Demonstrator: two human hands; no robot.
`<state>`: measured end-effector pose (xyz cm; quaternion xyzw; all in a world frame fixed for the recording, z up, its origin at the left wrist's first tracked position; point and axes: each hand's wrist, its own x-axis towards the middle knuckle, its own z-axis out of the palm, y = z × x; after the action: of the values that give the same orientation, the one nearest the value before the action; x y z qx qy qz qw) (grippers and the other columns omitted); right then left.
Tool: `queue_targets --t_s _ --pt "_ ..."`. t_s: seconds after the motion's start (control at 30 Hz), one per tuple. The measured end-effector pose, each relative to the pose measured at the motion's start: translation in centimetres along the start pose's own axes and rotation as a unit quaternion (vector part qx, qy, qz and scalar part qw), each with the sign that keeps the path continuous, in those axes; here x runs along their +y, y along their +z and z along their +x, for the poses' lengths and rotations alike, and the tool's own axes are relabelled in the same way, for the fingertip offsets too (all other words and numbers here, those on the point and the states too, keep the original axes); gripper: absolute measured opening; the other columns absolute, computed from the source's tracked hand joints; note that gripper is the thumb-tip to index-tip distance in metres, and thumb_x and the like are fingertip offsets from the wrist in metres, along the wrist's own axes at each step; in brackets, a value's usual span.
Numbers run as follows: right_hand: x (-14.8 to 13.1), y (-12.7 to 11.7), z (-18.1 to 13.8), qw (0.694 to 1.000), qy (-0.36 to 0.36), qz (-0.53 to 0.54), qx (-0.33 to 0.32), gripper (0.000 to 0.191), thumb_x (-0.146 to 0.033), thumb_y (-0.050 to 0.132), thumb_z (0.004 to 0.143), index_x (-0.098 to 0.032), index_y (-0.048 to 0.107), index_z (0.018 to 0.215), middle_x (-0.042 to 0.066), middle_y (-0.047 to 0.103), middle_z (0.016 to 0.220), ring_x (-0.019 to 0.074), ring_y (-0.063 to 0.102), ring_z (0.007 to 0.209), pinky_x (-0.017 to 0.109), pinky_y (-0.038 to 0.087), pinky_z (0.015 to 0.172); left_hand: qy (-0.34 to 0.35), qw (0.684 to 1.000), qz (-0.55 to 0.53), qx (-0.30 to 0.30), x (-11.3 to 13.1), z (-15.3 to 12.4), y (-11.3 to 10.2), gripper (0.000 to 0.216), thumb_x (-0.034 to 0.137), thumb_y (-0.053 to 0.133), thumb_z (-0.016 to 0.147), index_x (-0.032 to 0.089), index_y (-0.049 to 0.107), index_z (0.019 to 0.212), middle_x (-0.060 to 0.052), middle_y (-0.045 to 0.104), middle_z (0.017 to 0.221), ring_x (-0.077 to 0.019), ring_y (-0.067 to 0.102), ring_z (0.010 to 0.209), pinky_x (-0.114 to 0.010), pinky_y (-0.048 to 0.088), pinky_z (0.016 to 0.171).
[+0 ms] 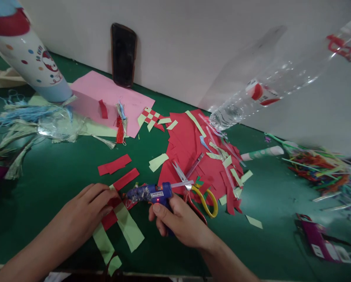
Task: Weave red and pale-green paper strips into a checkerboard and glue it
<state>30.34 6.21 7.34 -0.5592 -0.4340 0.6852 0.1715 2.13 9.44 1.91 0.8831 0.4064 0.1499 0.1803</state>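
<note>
My right hand (175,219) is wrapped round the handle of a blue hot glue gun (152,192). A red light glows on its side, a clear glue stick juts from its back, and its nozzle points left. Under the fingers of my left hand (94,203) lie crossed red and light green paper strips (130,227), gripped at their upper part. The nozzle is close to these strips; whether it touches them I cannot tell. More red strips (115,164) lie just beyond. Scissors (205,197) with yellow and red handles rest right of the glue gun.
Red paper sheets (178,141) with scraps spread across the green table (269,188). A small woven piece (150,117) and tassels (121,123) lie near pink paper (90,92). A phone (123,55) leans on the wall, between a tumbler (37,58) and a plastic bottle (269,86).
</note>
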Motion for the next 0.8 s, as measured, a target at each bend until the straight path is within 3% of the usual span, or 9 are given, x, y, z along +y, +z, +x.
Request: queue_targets --t_s 0.5,0.8 --pt "-2.1 0.1 0.1 0.992 0.038 -0.122 0.010 0.024 -0.039 0.053 0.101 -0.020 0.058 0.089 -0.005 0.058 0.059 0.0113 0.057 0.056 0.022 0.043 0.056 -0.025 0.999 -0.028 -0.015 0.1 -0.3 0.5 0.034 0.039 0.036 0.108 0.026 0.068 0.111 -0.003 0.072 0.109 -0.0200 0.069 0.099 -0.034 0.055 0.087" --pt "-2.4 -0.6 0.0 0.995 0.010 -0.102 0.004 0.029 -0.046 0.053 0.100 -0.019 0.060 0.091 -0.005 0.056 0.059 0.0113 0.056 0.056 0.022 0.043 0.056 -0.008 1.000 -0.023 0.007 0.2 -0.2 0.2 0.035 0.038 0.035 0.108 0.026 0.068 0.109 -0.003 0.073 0.106 -0.0192 0.070 0.097 -0.032 0.055 0.085"
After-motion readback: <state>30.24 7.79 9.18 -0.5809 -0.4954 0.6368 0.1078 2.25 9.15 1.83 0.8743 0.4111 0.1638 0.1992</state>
